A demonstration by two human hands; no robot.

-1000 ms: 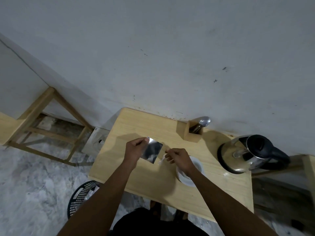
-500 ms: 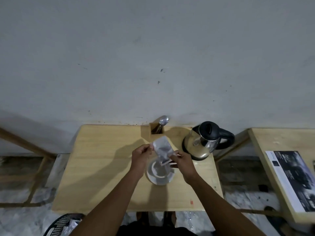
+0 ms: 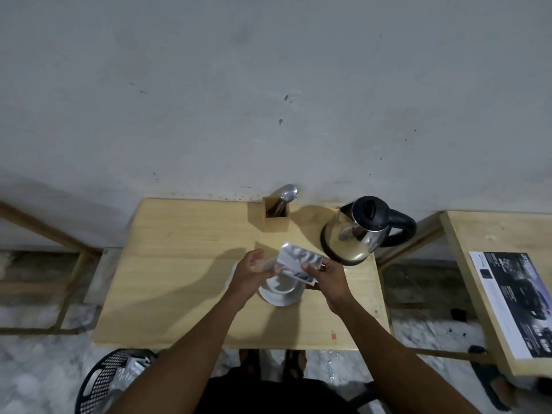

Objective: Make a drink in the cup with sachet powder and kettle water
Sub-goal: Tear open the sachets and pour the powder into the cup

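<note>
A silver foil sachet is held tilted over a white cup that stands on a white saucer in the middle of the wooden table. My left hand pinches the sachet's lower left edge. My right hand grips its right side. A steel kettle with a black lid and handle stands at the table's back right, just beyond my right hand. Powder inside the cup is hidden by the sachet and my hands.
A wooden holder with a metal spoon stands at the back against the wall. A second table with a printed sheet is on the right. A black mesh bin sits on the floor at lower left.
The camera view swung right and steadied. The sachet went from left of the cup to above it and now lies tilted sideways, with both hands closer together.
</note>
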